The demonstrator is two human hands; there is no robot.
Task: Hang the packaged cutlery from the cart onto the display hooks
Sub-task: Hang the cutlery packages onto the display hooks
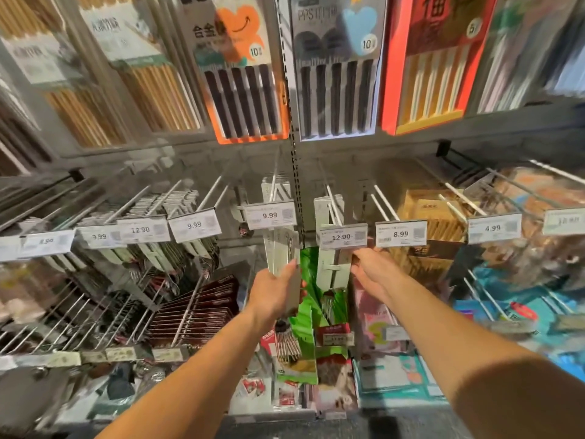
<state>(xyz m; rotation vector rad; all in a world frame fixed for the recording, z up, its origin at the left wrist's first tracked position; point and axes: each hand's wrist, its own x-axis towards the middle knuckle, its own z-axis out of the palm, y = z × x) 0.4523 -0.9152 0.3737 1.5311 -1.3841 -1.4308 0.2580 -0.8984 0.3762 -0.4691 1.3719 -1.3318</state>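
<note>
A: Fig. 1, hands? 
B: My left hand (278, 286) grips a flat grey carded cutlery pack (285, 258) at frame centre; my right hand (370, 270) pinches the hanging pack (332, 267) under the 12.90 tag (343, 236).

A: Risk? 
B: Thin card (slick, stiff) may miss the white wire hook (273, 182) and drop, I judge.

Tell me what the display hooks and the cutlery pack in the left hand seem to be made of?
Display hooks: probably metal wire with a white or pale coating; thin, straight and glossy. Cutlery pack in the left hand: apparently a matte pale card backing; any clear plastic cover is too blurred to confirm.
</note>
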